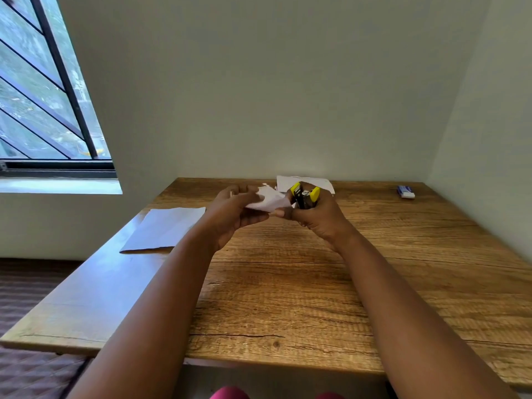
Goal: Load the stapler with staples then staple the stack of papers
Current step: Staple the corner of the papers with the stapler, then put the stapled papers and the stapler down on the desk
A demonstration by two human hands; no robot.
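Observation:
My right hand (313, 217) is closed around a black and yellow stapler (305, 195), held above the middle of the wooden table (374, 269); its yellow parts stand apart at the top. My left hand (234, 214) grips a small crumpled white piece of paper (269, 201) whose right end meets the stapler. A stack of white papers (164, 230) lies flat on the table to the left. More white paper (305, 181) lies at the table's far edge behind my hands. A small blue and white box (406, 192) sits at the far right.
The table stands in a corner, with walls behind and to the right. A barred window (43, 96) is at the upper left. Pink cloth (230, 393) shows at the bottom edge.

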